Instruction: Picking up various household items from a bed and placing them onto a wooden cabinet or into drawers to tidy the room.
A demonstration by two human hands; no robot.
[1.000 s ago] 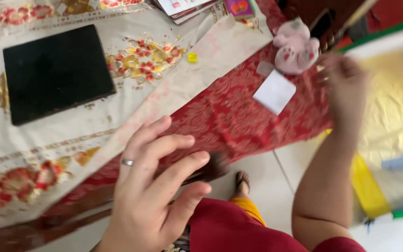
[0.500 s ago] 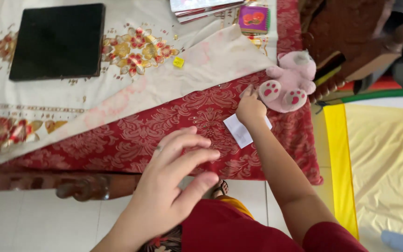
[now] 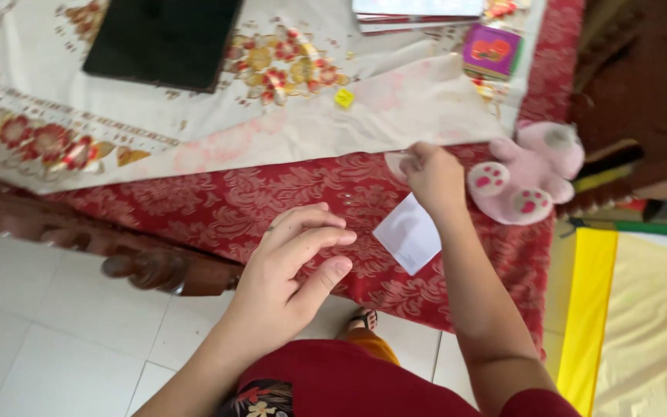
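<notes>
Seen from above, the right hand (image 3: pixel 434 176) pinched a small pale piece at the edge of the cream floral cloth (image 3: pixel 287 131), just above a white paper square (image 3: pixel 408 233) lying on the red tablecloth (image 3: pixel 218 208), while the left hand (image 3: pixel 291 270) hovered open, fingers loosely spread and empty; judged mid-pickup, needing a steady lift.

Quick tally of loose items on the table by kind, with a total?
Black tablet: 1
Stack of books: 1
Purple card box: 1
Yellow die: 1
Pink plush toy: 1
White paper slip: 1
Small pale piece at the right hand fingertips: 1, kind unclear
Total: 7
</notes>
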